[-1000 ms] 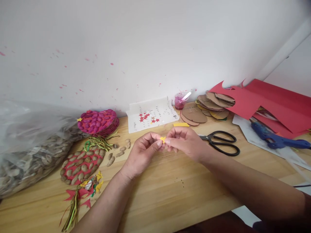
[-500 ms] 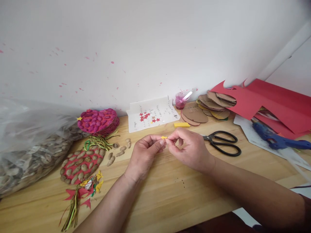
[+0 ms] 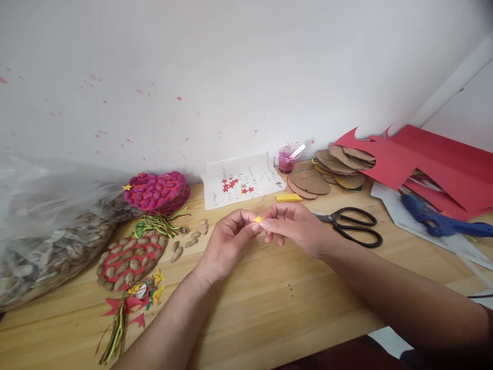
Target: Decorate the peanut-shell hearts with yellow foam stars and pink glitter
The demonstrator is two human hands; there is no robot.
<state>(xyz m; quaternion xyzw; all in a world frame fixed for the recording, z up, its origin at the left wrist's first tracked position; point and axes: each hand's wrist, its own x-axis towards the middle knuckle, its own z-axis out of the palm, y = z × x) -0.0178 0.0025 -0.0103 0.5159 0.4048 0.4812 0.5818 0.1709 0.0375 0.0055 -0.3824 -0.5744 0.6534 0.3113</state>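
Between the fingertips of my two hands is a small yellow paper star, partly covered by the fingers. My left hand pinches it from the left with thumb and forefinger. From the other side my right hand pinches it too, its thumb laid towards the star. Just beyond the right hand lies a folded yellow paper strip. Black-handled scissors rest to the right, blades partly hidden behind that hand. A written-on white sheet behind the hands carries several small red paper stars.
At left are a bag of peanut shells, a stack of magenta-painted pieces, a shell-covered red disc and paper scraps. Cardboard discs, a paint cup, red card and a blue glue gun stand at right.
My right hand has turned, its thumb now laid flatter over the star's edge. The star is tilted differently between the fingertips. Everything on the table stays put.
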